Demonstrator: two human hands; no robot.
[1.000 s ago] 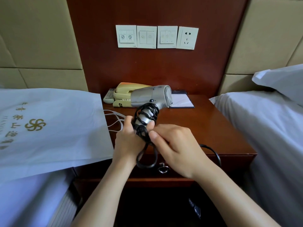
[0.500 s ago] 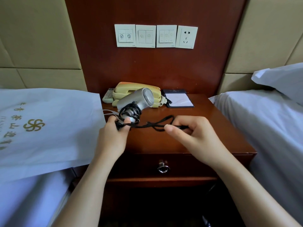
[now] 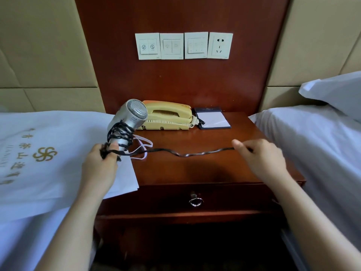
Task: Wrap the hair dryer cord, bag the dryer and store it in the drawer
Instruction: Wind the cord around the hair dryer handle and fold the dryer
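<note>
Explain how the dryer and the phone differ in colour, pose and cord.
The dryer is silver; the phone is yellow. The dryer is held up, tilted, by the left hand; the phone lies flat on the nightstand. The dryer's cord is dark and partly wound round its handle; the phone's is a pale coil. Both have cords.

Nightstand (image 3: 214, 169) between two beds; telephone (image 3: 168, 115) and notepad (image 3: 213, 119) at its back, bag (image 3: 48, 153) on left bed (image 3: 29, 231).
</note>
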